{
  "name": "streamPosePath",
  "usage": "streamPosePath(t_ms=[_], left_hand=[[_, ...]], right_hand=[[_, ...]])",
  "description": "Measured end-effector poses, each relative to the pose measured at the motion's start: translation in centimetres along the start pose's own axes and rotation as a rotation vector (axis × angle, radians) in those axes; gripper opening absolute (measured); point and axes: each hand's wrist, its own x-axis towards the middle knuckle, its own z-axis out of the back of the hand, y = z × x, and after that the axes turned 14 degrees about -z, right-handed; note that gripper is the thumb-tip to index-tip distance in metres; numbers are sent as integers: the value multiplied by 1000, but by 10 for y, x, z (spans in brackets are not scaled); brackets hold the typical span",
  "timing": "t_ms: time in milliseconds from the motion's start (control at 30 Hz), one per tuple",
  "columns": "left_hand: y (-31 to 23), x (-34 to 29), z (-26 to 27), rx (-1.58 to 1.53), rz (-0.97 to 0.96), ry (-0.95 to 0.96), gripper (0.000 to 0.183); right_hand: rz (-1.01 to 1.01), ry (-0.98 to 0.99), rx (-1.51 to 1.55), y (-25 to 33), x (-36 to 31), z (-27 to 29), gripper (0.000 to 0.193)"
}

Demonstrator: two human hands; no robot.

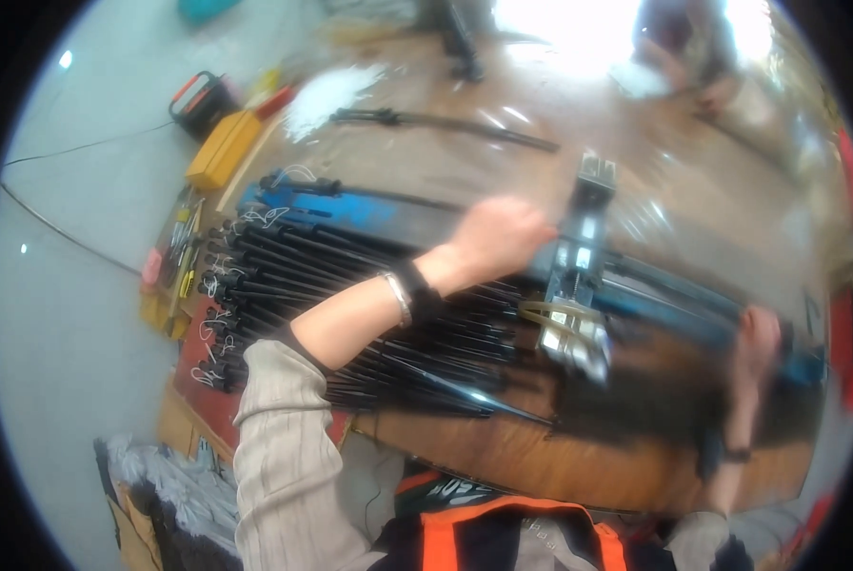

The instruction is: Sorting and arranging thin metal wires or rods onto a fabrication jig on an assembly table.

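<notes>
My left hand (503, 233) is closed in a fist just left of a metal clamp fixture (577, 257); whatever it holds is hidden. A black rod (388, 194) on a blue support runs up to that hand from the left. Below my left forearm lies a pile of several black rods (293, 271) with white string loops at their left ends. On the far right, my right hand (758, 338) is blurred, its fingers curled at the end of a long blue rail (674, 309). What those fingers grip cannot be made out.
One more black rod (446, 128) lies farther back on the wooden table (503, 457). A yellow box (224, 150), a black case (205, 103) and hand tools (181, 252) stand at the left. Across the table, another person's hand (719, 93) shows. Grey cloth (174, 485) hangs lower left.
</notes>
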Motion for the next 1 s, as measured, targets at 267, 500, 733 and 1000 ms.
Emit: streamPosePath(t_ms=[267,500,733,1000], left_hand=[[-3,-6,-18,-82,129,-64,14],[-6,-2,-11,-137,101,-130,16],[-8,10,-5,-120,244,221,16],[-8,13,-8,-95,230,240,14]], right_hand=[[1,-73,-8,-1,-3,-16,4],[-130,55,-36,10,-12,-1,15],[255,-1,100,95,-57,-4,24],[166,43,301,122,-77,-14,25]])
